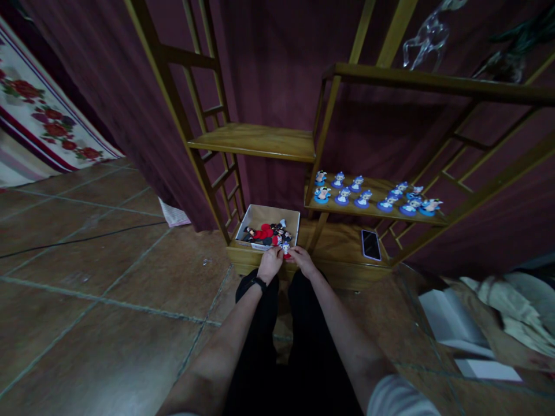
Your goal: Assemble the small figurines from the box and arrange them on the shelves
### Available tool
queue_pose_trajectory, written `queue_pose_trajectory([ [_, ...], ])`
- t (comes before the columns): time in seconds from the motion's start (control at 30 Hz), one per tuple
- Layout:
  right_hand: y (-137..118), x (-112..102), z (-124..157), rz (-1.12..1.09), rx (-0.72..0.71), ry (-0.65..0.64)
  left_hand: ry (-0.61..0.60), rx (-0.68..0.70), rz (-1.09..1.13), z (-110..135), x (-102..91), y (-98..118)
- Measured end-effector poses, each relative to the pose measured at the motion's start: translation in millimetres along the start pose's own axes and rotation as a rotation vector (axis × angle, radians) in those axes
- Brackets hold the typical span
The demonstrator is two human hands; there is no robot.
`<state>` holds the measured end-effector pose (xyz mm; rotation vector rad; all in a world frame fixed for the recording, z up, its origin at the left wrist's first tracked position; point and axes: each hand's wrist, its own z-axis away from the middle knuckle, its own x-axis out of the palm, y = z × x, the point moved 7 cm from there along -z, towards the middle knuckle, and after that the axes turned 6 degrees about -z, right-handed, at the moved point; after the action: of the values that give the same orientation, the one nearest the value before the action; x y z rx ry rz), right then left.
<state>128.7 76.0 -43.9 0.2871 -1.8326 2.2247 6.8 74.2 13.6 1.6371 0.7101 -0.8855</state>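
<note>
Between my two hands, just in front of a white cardboard box, is a small figurine (pixel 286 248) with a purple-and-white top and a red base. My left hand (pixel 271 261) pinches it from the left, a dark band on that wrist. From the right, my right hand (pixel 302 259) has its fingers closed on the same figurine. The box (pixel 282 215) stands on the bottom shelf and holds several red, black and white figurines (pixel 265 232) lying in a heap. My fingers partly hide the held figurine's base.
On the shelf at right, several blue, purple and white figurines (pixel 363 199) stand in two rows. A phone (pixel 371 245) lies on the bottom board. A wooden shelf (pixel 255 138) juts out above the box. A glass horse (pixel 427 37) stands top right; white box pieces (pixel 455 320) lie on the floor.
</note>
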Motion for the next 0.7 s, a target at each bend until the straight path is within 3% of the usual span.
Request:
queue_pose_trajectory([
  [0.5,0.2,-1.5,-1.4,-0.019,-0.004,-0.01,0.048,0.056,0.018,0.8,1.0,1.2],
  [0.7,1.2,-4.3,-2.7,-0.025,-0.003,0.03,0.016,0.036,0.07,1.3,-1.6,4.4],
])
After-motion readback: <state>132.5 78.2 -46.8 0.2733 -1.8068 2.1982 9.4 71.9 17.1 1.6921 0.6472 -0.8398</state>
